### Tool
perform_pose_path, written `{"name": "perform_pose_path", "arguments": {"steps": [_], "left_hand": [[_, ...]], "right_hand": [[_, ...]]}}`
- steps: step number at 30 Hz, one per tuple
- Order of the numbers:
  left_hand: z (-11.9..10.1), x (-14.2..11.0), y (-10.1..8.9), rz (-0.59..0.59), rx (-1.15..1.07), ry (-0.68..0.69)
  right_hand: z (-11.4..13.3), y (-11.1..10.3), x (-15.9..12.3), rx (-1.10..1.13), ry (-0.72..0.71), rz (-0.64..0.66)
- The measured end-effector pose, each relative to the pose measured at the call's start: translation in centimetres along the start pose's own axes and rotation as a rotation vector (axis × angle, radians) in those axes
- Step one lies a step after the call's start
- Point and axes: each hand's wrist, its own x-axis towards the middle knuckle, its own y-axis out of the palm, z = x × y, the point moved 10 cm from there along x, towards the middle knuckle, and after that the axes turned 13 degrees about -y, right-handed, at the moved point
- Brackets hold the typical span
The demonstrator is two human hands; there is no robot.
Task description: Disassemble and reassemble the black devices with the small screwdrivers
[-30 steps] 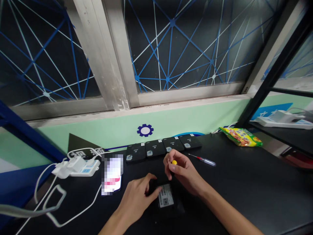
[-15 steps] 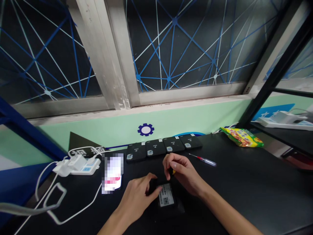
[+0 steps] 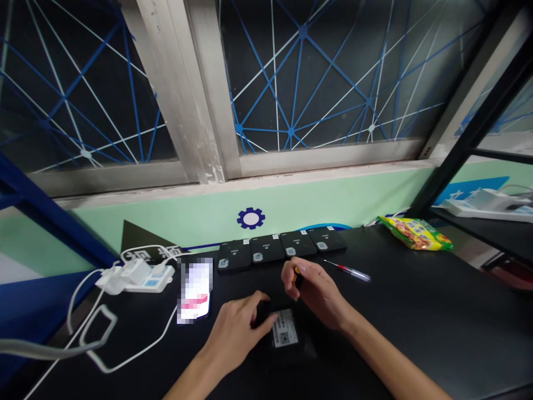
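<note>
A flat black device (image 3: 291, 347) with a white printed label (image 3: 285, 328) lies on the black table in front of me. My left hand (image 3: 237, 325) steadies it, thumb at the label's left edge and forefinger reaching to the far side. Just right of and above the device, my right hand (image 3: 312, 286) is curled with its fingers pinched around a small yellow-and-black object (image 3: 297, 271). Most of that object is hidden, so its kind is unclear. Beyond the right hand lies a screwdriver (image 3: 352, 272) with a clear handle and a red collar.
Several flat black boxes (image 3: 267, 248) stand in a row along the wall. To the left are a lit phone (image 3: 195, 291) and a white power strip (image 3: 152, 279) with plugs and trailing cables (image 3: 137, 355). A yellow-green snack bag (image 3: 416, 233) sits at the back right, near a black shelf frame (image 3: 462, 130).
My right hand has lifted and turned slightly, showing more of the yellow-and-black object and moving off the device. My left hand keeps its place on the device. The view has shifted a little.
</note>
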Motion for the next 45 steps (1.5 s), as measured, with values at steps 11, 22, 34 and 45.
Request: {"name": "perform_pose_path", "arguments": {"steps": [11,22,34,45], "left_hand": [[-0.7,-0.3,-0.4,0.067,-0.037,0.009],[-0.8,-0.8,0.2,0.072,-0.067,0.029],[-2.7,-2.8,2.1,0.068,-0.226,0.083],[-2.4,-2.2,1.1,0.025,-0.165,0.064]], "right_hand": [[0.5,-0.4,0.2,-0.03,-0.032,-0.022],[0.1,0.0,-0.4,0.019,0.027,-0.012],[-0.4,0.9,-0.7,0.183,0.091,0.041],[-1.1,2.7,-1.9,0.22,0.172,0.168]]}}
